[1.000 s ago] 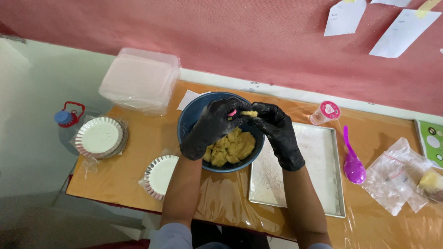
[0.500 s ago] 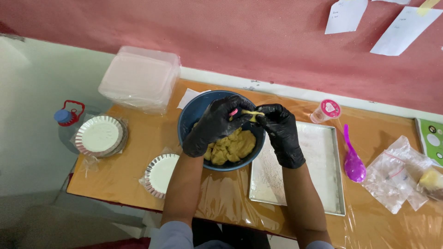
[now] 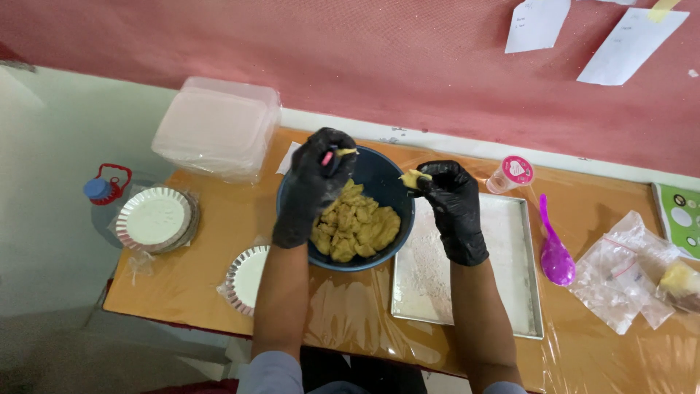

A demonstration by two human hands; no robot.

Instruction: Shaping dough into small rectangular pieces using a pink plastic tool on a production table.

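Note:
Both my hands wear black gloves over a dark blue bowl (image 3: 382,181) filled with lumpy yellow dough (image 3: 357,228). My left hand (image 3: 312,182) is above the bowl's left rim and grips a small pink-handled utensil (image 3: 329,155) with a bit of dough on its tip. My right hand (image 3: 452,201) hovers over the bowl's right rim and pinches a small piece of dough (image 3: 413,177) between its fingertips. The two hands are apart.
A floured metal baking tray (image 3: 510,292) lies right of the bowl. Foil tart cups (image 3: 153,219) and a single cup (image 3: 246,277) lie at left, with stacked clear containers (image 3: 219,128) behind. A purple spoon (image 3: 554,252), small pink-lidded cup (image 3: 512,174) and plastic bags (image 3: 627,273) lie at right.
My hands were joined over the bowl and have drawn apart, the left going left with the utensil and the right going right with a pinch of dough.

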